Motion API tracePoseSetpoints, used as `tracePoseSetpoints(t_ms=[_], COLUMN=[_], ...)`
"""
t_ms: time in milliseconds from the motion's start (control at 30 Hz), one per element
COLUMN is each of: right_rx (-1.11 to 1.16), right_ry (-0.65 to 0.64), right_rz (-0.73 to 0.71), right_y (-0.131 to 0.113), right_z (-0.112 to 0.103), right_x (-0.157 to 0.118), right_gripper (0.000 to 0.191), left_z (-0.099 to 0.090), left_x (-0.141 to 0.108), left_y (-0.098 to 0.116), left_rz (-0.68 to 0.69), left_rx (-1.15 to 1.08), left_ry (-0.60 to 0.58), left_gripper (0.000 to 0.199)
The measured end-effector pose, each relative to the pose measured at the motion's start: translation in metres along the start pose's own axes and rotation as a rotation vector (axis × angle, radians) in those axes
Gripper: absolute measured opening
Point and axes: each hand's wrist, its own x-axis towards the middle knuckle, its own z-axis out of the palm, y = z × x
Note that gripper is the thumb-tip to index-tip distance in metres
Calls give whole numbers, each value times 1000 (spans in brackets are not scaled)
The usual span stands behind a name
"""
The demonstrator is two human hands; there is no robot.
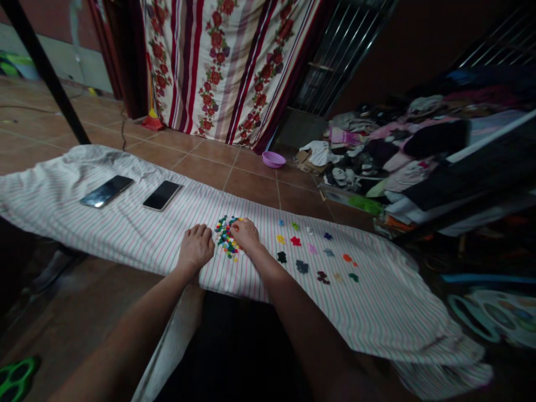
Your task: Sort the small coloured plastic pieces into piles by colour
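Observation:
A mixed pile of small coloured pieces (228,244), perhaps beads or buttons, lies on a striped cloth (167,245). My right hand (247,234) reaches over the pile's right side, thumb and fingertips pinched together among the pieces. A reddish piece shows by those fingertips, but whether it is gripped is unclear. Just left of the pile my left hand (196,245) rests on the cloth with fingers curled in; its palm is hidden. Right of my hands sit small groups sorted by colour, among them red pieces (295,241), dark grey pieces (302,266) and maroon pieces (322,277).
Two phones, a larger one (107,191) and a smaller one (162,196), lie on the cloth to the left. Beyond the table are a purple basin (273,159), a flowered curtain (226,67) and a heap of clothes (402,139). A dark pole (50,72) rises at the far left.

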Motion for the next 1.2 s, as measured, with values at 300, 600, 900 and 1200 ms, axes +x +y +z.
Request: tracePoseSetpoints(t_ms=[300,600,900,1200], right_rx=[19,124,259,243], right_ry=[-116,18,55,76], right_rz=[186,119,163,84], right_y=[-14,-8,1,13], right_z=[-1,6,15,9], right_x=[20,10,7,-2], right_gripper=[16,9,10,12], left_z=[0,0,1,-1], left_x=[1,1,0,0], left_y=[0,0,-2,-1], left_rz=[-20,-14,-14,-9], left_rx=[-34,-8,-21,-3], left_ry=[-6,-25,-19,-18], left_gripper=[22,23,23,23])
